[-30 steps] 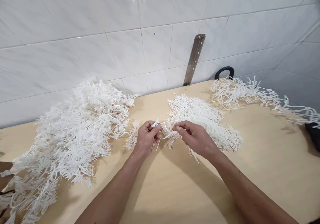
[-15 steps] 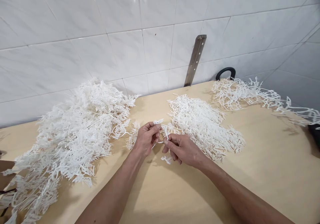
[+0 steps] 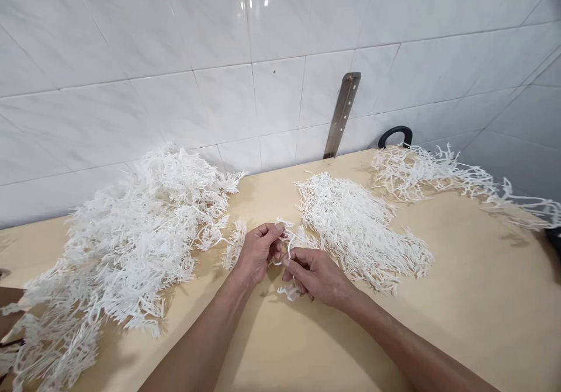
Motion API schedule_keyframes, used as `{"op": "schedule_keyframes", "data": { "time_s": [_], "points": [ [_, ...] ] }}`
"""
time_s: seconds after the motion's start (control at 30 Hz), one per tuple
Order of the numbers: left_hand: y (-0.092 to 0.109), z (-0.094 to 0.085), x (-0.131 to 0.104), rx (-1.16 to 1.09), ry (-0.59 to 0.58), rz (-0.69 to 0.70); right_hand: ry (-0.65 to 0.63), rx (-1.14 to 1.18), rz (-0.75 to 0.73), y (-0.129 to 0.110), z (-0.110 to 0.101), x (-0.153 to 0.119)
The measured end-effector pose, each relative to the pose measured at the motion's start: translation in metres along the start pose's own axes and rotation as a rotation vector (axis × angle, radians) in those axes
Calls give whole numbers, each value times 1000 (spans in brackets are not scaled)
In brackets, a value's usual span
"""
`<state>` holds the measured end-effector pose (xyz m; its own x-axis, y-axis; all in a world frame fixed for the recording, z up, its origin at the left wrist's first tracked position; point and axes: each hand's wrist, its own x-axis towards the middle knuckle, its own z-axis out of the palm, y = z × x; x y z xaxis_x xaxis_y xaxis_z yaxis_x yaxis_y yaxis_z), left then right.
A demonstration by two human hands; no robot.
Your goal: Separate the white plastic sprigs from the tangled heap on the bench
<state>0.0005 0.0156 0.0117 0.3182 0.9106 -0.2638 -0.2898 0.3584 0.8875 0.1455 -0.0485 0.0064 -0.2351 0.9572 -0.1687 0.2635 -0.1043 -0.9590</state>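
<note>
Near the middle of the table, my left hand [image 3: 263, 249] pinches a thin white branched plastic sprig [image 3: 287, 225] between thumb and fingers. Just to its right and slightly lower, my right hand [image 3: 316, 272] has its thumb and fingers closed on a white stem. A feathery white end [image 3: 289, 291] hangs below the right fingers. Whether both hands grip one sprig or two joined pieces I cannot tell. A flat pile of thin white sprigs [image 3: 350, 228] lies right behind my right hand, and a small bunch [image 3: 235, 246] lies left of my left hand.
A large heap of bushy white sprigs [image 3: 144, 234] covers the table's left side. Looser white branches [image 3: 421, 173] trail along the back right, by a black curved handle [image 3: 395, 132]. A metal bracket [image 3: 343, 114] leans against the tiled wall [image 3: 219, 106] behind the wooden table [image 3: 477, 298].
The view has tilted up slightly, so everything sits a little lower. My hands remain close together on the white sprig, with its upper tip shifted slightly between the fingers.
</note>
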Motion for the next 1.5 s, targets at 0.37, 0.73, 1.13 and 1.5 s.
{"op": "schedule_keyframes", "data": {
  "time_s": [0.37,0.73,1.13,1.5],
  "points": [
    [-3,1,-1,1,-26,39,-40,-2,-12,0,6,0],
    [7,7,-8,40,-29,21,-68,-8,-37,10,14,2],
    [14,-2,-4,105,-8,82,-245,-69,-46,-15,-26,-18],
    [6,4,-8,200,-160,39,267,160,-93,-4,-57,-1]
  ]
}}
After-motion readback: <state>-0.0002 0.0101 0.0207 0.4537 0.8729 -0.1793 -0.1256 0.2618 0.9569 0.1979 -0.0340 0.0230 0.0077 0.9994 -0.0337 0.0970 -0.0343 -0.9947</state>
